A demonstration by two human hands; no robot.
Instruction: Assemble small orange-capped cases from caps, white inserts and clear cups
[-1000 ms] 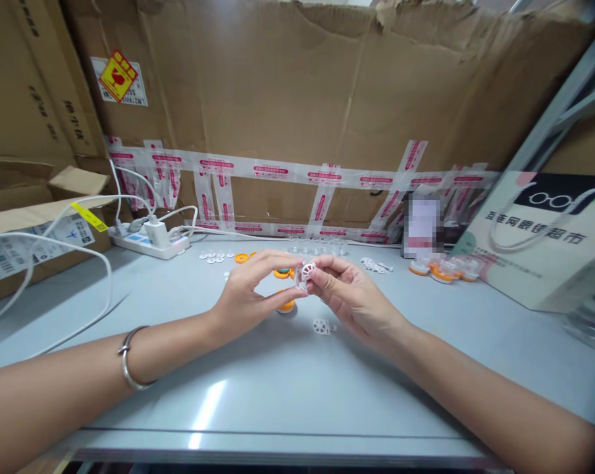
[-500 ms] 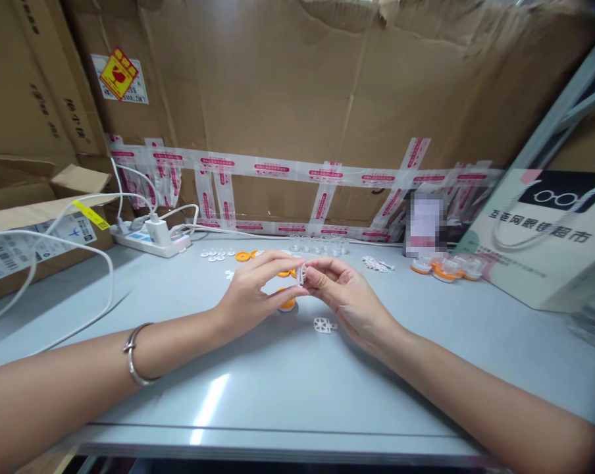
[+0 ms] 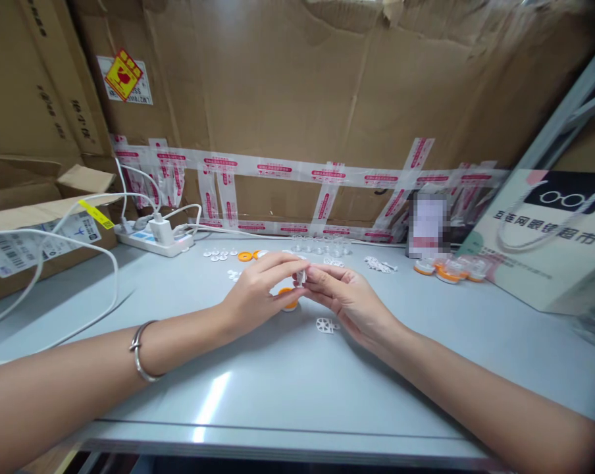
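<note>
Between my two hands is a small white plastic part (image 3: 301, 278), its shape partly covered by fingers. My left hand (image 3: 265, 284) pinches it from the left with thumb and fingertips. From the right, my right hand (image 3: 339, 293) grips the same part. An orange and white round piece (image 3: 288, 300) lies on the table just below my left fingers. Nearer to me, under my right hand, lies a flat white cut-out piece (image 3: 326, 325). Orange rings (image 3: 245, 256) and small white discs (image 3: 220, 254) sit behind my left hand.
Clear round pieces (image 3: 320, 245) stand at the back, with white parts (image 3: 380, 264) to their right. Orange-based clear pieces (image 3: 450, 270) lie beside a paper bag (image 3: 544, 243). A power strip (image 3: 164, 245), cables and an open carton (image 3: 35, 230) are on the left.
The white part has turned a little between my fingers, and my right fingers have shifted around it. The whole view has moved slightly, so the surroundings appear a bit further right.
</note>
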